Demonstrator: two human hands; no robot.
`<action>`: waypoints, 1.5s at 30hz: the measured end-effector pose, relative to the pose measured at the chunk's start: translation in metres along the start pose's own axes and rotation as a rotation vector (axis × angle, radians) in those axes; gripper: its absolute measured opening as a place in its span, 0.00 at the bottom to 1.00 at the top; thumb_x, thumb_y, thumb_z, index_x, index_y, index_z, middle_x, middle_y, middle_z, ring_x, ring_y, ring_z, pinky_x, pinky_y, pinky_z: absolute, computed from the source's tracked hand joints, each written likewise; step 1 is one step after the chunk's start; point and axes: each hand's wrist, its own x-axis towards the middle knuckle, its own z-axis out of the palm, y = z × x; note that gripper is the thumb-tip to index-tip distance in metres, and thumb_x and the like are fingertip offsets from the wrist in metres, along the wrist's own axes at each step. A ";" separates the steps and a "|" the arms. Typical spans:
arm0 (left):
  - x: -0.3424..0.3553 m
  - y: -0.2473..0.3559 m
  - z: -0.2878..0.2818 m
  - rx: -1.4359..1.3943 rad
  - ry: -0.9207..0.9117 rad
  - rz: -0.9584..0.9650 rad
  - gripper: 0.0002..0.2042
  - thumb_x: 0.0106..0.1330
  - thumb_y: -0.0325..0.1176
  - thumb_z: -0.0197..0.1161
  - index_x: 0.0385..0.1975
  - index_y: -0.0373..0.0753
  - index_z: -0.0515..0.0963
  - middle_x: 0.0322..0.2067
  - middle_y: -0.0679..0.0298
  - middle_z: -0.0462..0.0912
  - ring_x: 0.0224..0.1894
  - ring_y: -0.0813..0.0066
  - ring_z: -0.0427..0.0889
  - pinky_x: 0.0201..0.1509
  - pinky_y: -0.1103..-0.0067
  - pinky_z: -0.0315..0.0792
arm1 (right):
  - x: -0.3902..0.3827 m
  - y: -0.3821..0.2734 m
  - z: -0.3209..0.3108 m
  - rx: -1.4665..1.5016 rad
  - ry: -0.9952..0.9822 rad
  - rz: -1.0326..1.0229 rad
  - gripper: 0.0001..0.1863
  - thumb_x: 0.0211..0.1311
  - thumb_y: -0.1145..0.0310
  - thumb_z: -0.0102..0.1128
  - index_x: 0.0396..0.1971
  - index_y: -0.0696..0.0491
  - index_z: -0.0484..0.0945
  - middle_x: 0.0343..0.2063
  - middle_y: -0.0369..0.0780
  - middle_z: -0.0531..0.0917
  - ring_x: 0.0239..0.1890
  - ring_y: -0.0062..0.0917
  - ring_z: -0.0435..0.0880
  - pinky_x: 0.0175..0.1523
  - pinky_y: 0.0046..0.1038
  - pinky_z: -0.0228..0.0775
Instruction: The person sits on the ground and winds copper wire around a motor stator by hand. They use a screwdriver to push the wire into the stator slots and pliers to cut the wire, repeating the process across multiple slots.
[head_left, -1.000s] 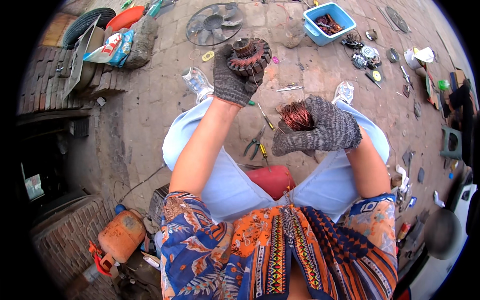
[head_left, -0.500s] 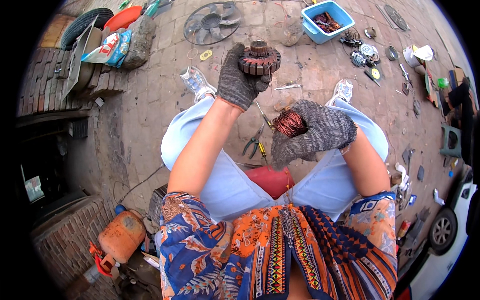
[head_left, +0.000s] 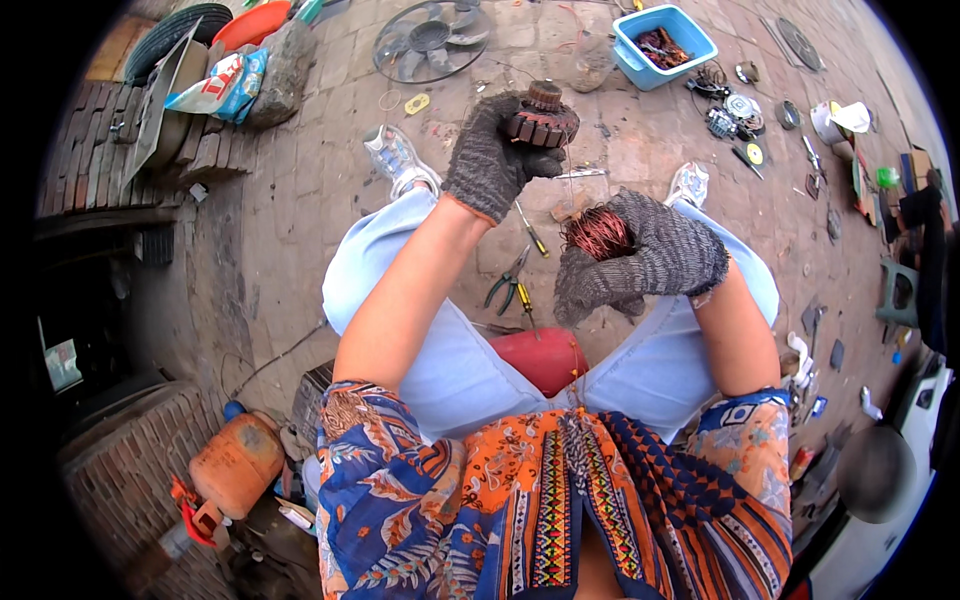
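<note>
Both of my hands wear dark grey knitted gloves. My left hand (head_left: 497, 150) is wrapped round a motor armature (head_left: 541, 126), a round slotted core with a copper-coloured commutator at its top end. My right hand (head_left: 650, 255), nearer to me and to the right, is closed round a tangled bundle of reddish copper wire (head_left: 598, 234). A thin strand seems to hang from the armature toward the bundle. On the ground between my legs lie pliers (head_left: 507, 281) with dark green handles, a yellow-handled screwdriver (head_left: 524, 298) and another screwdriver (head_left: 532, 231).
A red object (head_left: 540, 358) sits between my thighs. Ahead are a fan wheel (head_left: 430, 38) and a blue basin (head_left: 622, 50) of copper scrap. Motor parts (head_left: 735, 112) lie at the right. An orange gas cylinder (head_left: 237, 466) and a brick wall (head_left: 120, 475) stand at the left.
My left hand has turned the armature slightly and shifted right and a little down. My right hand has also moved slightly right, still gripping the copper wire.
</note>
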 end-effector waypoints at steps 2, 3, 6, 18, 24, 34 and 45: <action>-0.003 -0.002 0.004 0.015 0.050 0.043 0.23 0.64 0.45 0.48 0.51 0.33 0.68 0.42 0.52 0.77 0.38 0.61 0.79 0.30 0.71 0.78 | 0.001 0.006 -0.003 0.002 0.035 -0.004 0.12 0.51 0.64 0.64 0.31 0.57 0.81 0.18 0.34 0.80 0.16 0.12 0.73 0.20 0.18 0.65; -0.004 -0.003 0.007 0.022 0.074 0.063 0.22 0.64 0.43 0.48 0.50 0.33 0.68 0.42 0.52 0.77 0.40 0.61 0.79 0.32 0.70 0.79 | 0.000 0.007 -0.004 0.037 0.051 -0.025 0.12 0.50 0.67 0.64 0.31 0.58 0.80 0.19 0.35 0.81 0.17 0.13 0.75 0.20 0.18 0.66; -0.001 -0.004 0.000 0.008 0.034 0.069 0.21 0.63 0.41 0.50 0.50 0.32 0.69 0.42 0.52 0.77 0.44 0.60 0.79 0.37 0.67 0.80 | 0.000 0.007 -0.005 0.103 0.085 -0.050 0.12 0.46 0.71 0.66 0.32 0.60 0.79 0.23 0.37 0.83 0.19 0.14 0.77 0.20 0.17 0.68; 0.000 -0.006 -0.002 0.221 0.000 0.216 0.15 0.61 0.39 0.55 0.40 0.34 0.72 0.36 0.57 0.78 0.39 0.67 0.80 0.34 0.71 0.80 | -0.003 0.003 -0.008 0.131 0.250 -0.269 0.13 0.56 0.63 0.60 0.32 0.59 0.80 0.28 0.40 0.83 0.22 0.16 0.78 0.26 0.17 0.69; -0.010 -0.005 0.026 0.422 0.211 0.438 0.29 0.52 0.28 0.67 0.51 0.34 0.60 0.39 0.57 0.72 0.34 0.71 0.78 0.32 0.73 0.79 | 0.012 0.030 -0.040 0.791 0.368 -0.597 0.15 0.64 0.64 0.51 0.39 0.62 0.76 0.36 0.44 0.81 0.24 0.15 0.70 0.29 0.16 0.64; -0.003 -0.023 0.022 0.807 0.185 0.730 0.31 0.52 0.27 0.68 0.53 0.34 0.58 0.41 0.60 0.73 0.41 0.76 0.76 0.44 0.79 0.75 | 0.039 0.040 -0.051 0.424 0.895 -0.380 0.15 0.62 0.59 0.52 0.38 0.53 0.82 0.18 0.27 0.73 0.21 0.10 0.65 0.27 0.14 0.55; -0.022 -0.021 0.037 1.365 0.203 0.980 0.41 0.44 0.35 0.74 0.58 0.32 0.59 0.49 0.52 0.70 0.48 0.67 0.75 0.49 0.76 0.73 | 0.046 0.058 -0.047 0.057 0.894 -0.370 0.12 0.62 0.74 0.47 0.42 0.53 0.77 0.22 0.32 0.75 0.21 0.13 0.68 0.25 0.17 0.61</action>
